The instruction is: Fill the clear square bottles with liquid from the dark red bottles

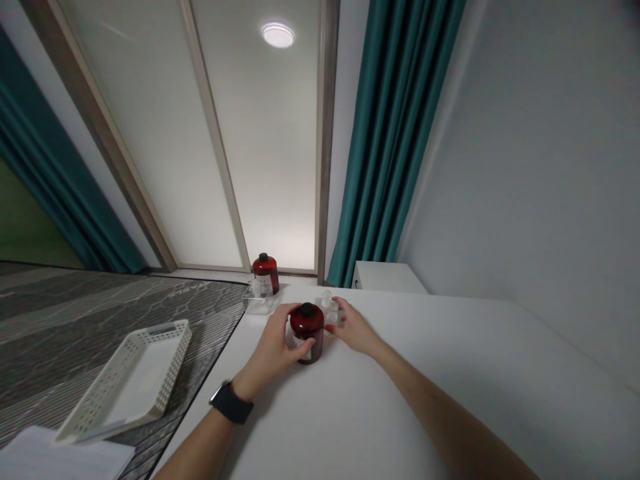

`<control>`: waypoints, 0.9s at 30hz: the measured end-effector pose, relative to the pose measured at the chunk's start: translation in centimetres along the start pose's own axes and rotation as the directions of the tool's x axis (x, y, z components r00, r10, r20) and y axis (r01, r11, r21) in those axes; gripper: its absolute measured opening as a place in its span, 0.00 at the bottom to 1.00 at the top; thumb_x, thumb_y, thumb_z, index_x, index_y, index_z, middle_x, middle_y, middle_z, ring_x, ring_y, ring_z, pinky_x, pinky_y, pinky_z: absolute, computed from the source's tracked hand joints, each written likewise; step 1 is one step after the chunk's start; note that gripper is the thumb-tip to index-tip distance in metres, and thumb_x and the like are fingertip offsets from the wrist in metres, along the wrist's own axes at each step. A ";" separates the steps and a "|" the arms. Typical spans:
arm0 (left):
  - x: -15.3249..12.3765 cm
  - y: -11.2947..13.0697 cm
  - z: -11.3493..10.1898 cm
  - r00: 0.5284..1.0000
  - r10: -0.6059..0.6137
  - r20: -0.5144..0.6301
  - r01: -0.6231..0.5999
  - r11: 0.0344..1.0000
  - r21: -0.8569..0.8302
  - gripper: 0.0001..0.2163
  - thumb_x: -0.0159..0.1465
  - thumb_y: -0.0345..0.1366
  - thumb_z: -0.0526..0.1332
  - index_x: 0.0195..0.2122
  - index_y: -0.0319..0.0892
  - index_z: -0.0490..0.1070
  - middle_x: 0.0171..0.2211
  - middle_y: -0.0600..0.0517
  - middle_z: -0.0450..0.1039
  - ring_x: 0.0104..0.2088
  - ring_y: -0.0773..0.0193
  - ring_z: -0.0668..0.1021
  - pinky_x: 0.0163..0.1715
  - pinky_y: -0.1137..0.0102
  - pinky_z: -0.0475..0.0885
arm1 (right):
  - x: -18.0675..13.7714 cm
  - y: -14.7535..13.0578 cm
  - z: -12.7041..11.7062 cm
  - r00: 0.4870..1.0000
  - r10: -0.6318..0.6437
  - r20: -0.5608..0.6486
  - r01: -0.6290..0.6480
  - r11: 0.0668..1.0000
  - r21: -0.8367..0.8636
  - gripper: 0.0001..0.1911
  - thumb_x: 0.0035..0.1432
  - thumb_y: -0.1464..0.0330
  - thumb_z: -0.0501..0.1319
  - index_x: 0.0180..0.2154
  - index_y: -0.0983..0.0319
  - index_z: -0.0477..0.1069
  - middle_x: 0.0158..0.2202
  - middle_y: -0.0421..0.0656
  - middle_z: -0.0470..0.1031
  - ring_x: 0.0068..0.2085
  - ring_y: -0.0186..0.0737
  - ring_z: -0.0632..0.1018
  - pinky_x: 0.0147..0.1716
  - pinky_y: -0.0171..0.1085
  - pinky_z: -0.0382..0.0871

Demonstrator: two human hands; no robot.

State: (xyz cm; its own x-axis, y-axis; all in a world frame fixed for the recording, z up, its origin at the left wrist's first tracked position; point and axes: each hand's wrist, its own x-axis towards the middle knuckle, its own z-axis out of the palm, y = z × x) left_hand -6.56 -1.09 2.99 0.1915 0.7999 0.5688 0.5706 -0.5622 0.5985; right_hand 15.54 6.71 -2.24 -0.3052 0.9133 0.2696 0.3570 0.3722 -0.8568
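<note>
My left hand (284, 341) is wrapped round a dark red bottle (307, 321) with a black cap and a pale label, upright on the white table (350, 413). Just behind it, the fingers of my right hand (353, 327) close around a small clear container (327, 307) with a rounded top; its exact kind is hard to make out. A second red bottle (266, 272) with a black cap stands farther back on the left. Beside that bottle, a clear tray (257, 307) sits at the table's edge with something clear and small in it.
A white perforated basket (170, 367) rests on a grey patterned surface (210, 300) to the left, with white paper (65, 457) near it. Behind the table are a white cabinet (387, 277), a teal curtain (385, 133) and frosted panel doors (270, 147). A wall (550, 167) borders the right.
</note>
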 end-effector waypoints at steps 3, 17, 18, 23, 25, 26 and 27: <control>0.0 -0.3 0.1 1.000 -0.011 -0.003 0.011 1.000 -0.003 0.26 0.59 0.35 0.67 0.57 0.44 0.62 0.53 0.43 0.70 0.54 0.49 0.74 0.53 0.50 0.70 | -1.1 -0.1 -1.3 0.999 0.037 0.007 -0.037 0.999 0.005 0.33 0.52 0.68 0.69 0.59 0.59 0.62 0.56 0.49 0.73 0.50 0.46 0.77 0.52 0.48 0.71; -0.3 -0.6 1.7 0.990 -0.109 -0.089 0.102 0.992 -0.080 0.26 0.62 0.37 0.66 0.60 0.46 0.60 0.57 0.44 0.67 0.57 0.49 0.72 0.52 0.53 0.71 | -9.0 -0.8 -5.1 0.993 0.121 0.012 -0.122 0.989 0.080 0.37 0.51 0.68 0.69 0.62 0.57 0.62 0.60 0.49 0.71 0.55 0.50 0.76 0.58 0.54 0.68; -0.2 -0.5 2.0 0.989 -0.108 -0.102 0.100 0.992 -0.076 0.25 0.62 0.37 0.66 0.59 0.46 0.60 0.57 0.44 0.67 0.57 0.49 0.71 0.52 0.53 0.71 | -9.2 -0.7 -5.0 0.993 0.115 0.009 -0.116 0.990 0.084 0.37 0.52 0.68 0.69 0.62 0.57 0.61 0.60 0.49 0.71 0.56 0.50 0.76 0.59 0.55 0.68; -0.2 -0.7 3.1 0.978 -0.155 -0.138 0.136 0.981 -0.139 0.33 0.60 0.35 0.67 0.63 0.47 0.53 0.57 0.43 0.64 0.56 0.50 0.72 0.50 0.54 0.73 | -9.3 -0.1 -4.8 0.993 0.112 0.027 -0.115 0.989 0.092 0.37 0.53 0.68 0.69 0.63 0.55 0.61 0.61 0.48 0.71 0.55 0.50 0.77 0.58 0.54 0.69; -0.3 -1.1 3.6 0.982 -0.151 -0.115 0.133 0.979 -0.152 0.34 0.59 0.34 0.68 0.63 0.46 0.53 0.57 0.43 0.64 0.56 0.51 0.72 0.50 0.55 0.74 | -9.3 0.1 -4.8 0.993 0.115 0.014 -0.116 0.989 0.096 0.38 0.53 0.67 0.69 0.64 0.55 0.60 0.62 0.49 0.70 0.55 0.51 0.77 0.57 0.55 0.69; -0.3 -1.2 3.8 0.984 -0.145 -0.104 0.129 0.981 -0.145 0.32 0.60 0.34 0.67 0.62 0.45 0.54 0.56 0.43 0.64 0.56 0.51 0.72 0.50 0.56 0.75 | -9.3 0.1 -4.7 0.993 0.114 0.009 -0.114 0.989 0.097 0.38 0.53 0.67 0.69 0.64 0.55 0.60 0.62 0.49 0.69 0.55 0.51 0.76 0.57 0.55 0.69; -0.4 -1.4 4.1 0.984 -0.144 -0.103 0.129 0.983 -0.133 0.30 0.60 0.34 0.67 0.61 0.45 0.55 0.55 0.44 0.65 0.55 0.52 0.73 0.50 0.56 0.75 | -9.3 0.2 -4.7 0.994 0.111 0.008 -0.111 0.989 0.099 0.39 0.53 0.67 0.69 0.64 0.56 0.60 0.63 0.49 0.68 0.56 0.51 0.76 0.58 0.54 0.69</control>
State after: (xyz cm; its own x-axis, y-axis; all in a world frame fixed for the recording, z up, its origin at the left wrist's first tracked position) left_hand -4.19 0.25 -0.40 0.0242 0.8464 0.5321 0.4796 -0.4768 0.7367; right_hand 22.61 -0.99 -2.82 -0.2707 0.9476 0.1695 0.2999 0.2503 -0.9205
